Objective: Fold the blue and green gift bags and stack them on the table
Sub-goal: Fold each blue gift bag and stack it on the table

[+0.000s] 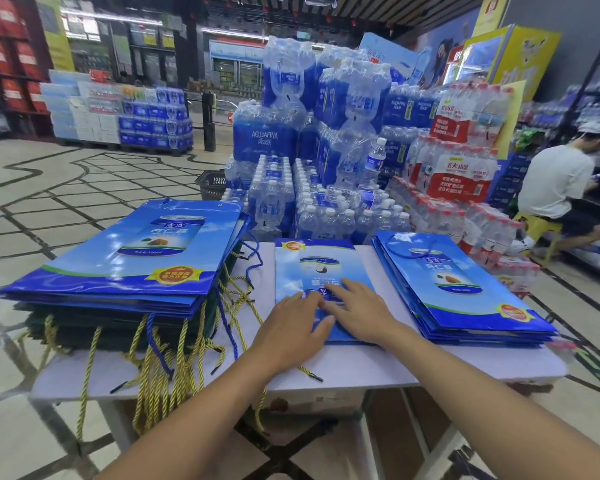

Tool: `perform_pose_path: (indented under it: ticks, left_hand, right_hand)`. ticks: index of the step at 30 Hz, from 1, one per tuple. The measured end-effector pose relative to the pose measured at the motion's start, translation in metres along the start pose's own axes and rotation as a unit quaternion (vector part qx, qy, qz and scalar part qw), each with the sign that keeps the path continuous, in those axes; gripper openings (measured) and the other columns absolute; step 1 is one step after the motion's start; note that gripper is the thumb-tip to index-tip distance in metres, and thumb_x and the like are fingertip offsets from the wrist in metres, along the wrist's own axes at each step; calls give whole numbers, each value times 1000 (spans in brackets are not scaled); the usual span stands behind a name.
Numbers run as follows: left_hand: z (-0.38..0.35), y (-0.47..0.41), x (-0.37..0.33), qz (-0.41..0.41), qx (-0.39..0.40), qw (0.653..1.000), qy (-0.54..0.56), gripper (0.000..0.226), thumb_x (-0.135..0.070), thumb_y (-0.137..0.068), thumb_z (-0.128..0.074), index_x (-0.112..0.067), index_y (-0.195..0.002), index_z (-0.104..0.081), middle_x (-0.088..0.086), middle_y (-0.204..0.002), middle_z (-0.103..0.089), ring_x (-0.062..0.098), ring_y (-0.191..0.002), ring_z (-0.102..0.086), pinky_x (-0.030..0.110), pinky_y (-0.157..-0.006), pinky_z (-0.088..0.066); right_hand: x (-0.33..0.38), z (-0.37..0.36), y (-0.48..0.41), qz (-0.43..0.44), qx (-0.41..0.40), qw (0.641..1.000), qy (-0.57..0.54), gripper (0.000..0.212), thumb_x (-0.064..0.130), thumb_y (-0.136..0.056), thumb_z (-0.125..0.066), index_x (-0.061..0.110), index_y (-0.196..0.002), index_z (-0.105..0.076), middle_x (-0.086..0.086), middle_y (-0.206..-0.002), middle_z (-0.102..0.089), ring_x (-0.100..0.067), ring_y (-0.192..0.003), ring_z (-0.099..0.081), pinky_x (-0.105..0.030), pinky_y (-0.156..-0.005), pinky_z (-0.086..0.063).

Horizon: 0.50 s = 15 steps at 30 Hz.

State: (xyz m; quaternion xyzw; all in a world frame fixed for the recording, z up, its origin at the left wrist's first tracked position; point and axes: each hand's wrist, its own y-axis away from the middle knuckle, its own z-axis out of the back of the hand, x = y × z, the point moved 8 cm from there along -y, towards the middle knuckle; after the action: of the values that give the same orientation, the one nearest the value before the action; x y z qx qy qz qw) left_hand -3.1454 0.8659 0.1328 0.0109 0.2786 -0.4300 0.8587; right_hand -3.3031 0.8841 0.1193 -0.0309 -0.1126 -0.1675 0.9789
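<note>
A flat blue gift bag point(314, 261) lies in the middle of the white table point(361, 365). My left hand point(291, 330) and my right hand point(357, 313) both press on its near half with straight fingers. On the left sits a tall pile of blue gift bags point(136, 258) over dark green gift bags point(118, 336), with yellow and blue cord handles hanging off the edge. A lower stack of flat blue bags point(465, 289) lies on the right.
Shrink-wrapped packs of water bottles point(326, 140) are stacked high just behind the table. A seated person in a white shirt point(555, 181) is at the far right by shelves. A black shopping basket point(212, 183) stands on the tiled floor behind the left pile.
</note>
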Motion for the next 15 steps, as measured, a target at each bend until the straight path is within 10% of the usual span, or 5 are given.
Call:
perform_pose_path:
  ticks: [4, 9, 15]
  left_hand:
    - [9, 0, 4, 46, -29, 998, 36, 15, -31, -106, -47, -24, -119, -50, -4, -108, -56, 12, -91, -50, 26, -69, -33]
    - [-1, -31, 9, 48, 28, 998, -19, 42, -27, -106, -42, -14, -145, -45, 5, -150, -46, 20, -137, -42, 37, -107, -41]
    - [-11, -90, 31, 82, 70, 986, -127, 53, -36, -110, -27, -20, -161, -27, 6, -170, -20, 30, -158, -8, 51, -127, -11]
  right_hand:
    - [5, -7, 9, -6, 43, 998, 43, 73, 79, -94, -20, 48, -160, -16, 1, -172, -8, -23, -158, -4, -54, -126, -2]
    - [7, -10, 9, 2, 54, 997, 56, 65, 71, -100, -19, 47, -160, -12, 0, -172, -4, -25, -158, 0, -54, -126, 0]
    - [6, -12, 6, -2, 44, 998, 53, 69, 73, -97, -18, 46, -160, -11, 1, -172, -5, -25, -158, -1, -54, -126, -1]
